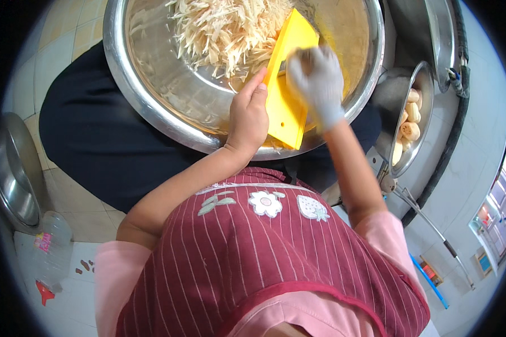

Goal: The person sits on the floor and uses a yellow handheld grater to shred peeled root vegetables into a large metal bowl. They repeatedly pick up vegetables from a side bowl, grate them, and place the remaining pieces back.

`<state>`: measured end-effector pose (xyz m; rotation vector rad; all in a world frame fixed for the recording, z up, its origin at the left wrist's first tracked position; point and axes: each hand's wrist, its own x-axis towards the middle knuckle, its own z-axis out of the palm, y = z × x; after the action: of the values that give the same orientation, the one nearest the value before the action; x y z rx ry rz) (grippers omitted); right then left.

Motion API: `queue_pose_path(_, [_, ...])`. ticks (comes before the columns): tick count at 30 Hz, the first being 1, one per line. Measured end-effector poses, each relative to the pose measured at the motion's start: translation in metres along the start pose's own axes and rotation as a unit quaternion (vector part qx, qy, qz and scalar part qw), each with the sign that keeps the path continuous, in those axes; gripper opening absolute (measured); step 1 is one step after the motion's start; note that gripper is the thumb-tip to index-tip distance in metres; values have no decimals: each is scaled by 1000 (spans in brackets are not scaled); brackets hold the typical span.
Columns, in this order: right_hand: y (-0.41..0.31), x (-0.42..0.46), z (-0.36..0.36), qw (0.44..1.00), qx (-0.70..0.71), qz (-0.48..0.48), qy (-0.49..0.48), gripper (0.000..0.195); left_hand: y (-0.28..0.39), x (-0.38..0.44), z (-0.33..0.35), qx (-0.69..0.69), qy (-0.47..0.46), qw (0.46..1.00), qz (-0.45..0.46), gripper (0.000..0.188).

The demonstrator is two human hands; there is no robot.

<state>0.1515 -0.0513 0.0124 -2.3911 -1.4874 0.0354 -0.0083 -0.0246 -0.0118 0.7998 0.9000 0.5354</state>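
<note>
My bare left hand grips the long edge of a yellow plastic mandoline grater, thumb and forefinger along its side. The grater slants down into a wide stainless steel basin. On its cutting face is my right hand, in a whitish glove and blurred. Its fingers are curled around a piece of vegetable that is mostly hidden and too blurred to make out well. Pale shredded vegetable lies heaped in the basin, left of the grater. The basin rests across my dark-trousered lap.
At right, a tilted steel bowl holds several peeled lotus root pieces. A larger steel vessel and a black hose are beyond it. At left are another steel basin and a clear plastic bottle on the tiled floor.
</note>
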Motion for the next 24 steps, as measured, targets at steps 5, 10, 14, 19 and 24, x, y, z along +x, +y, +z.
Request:
queue_pose_path(5, [-53, -33, -36, 999, 20, -31, -35, 15, -7, -4, -5, 17, 20, 999, 31, 42])
queue_pose_path(10, [26, 52, 23, 993, -68, 89, -29, 26, 10, -5, 1, 31, -8, 999, 6, 43])
queue_pose_path(14, [32, 36, 28, 998, -66, 21, -4, 26, 2, -1, 0, 10, 19, 1000, 5, 42])
queue_pose_path(19, [-58, -49, -42, 997, 65, -50, -9, 15, -1, -5, -3, 34, 18, 999, 35, 41])
queue_pose_path(24, [9, 29, 24, 994, -95, 41, 20, 29, 0, -1, -1, 16, 2, 999, 28, 41])
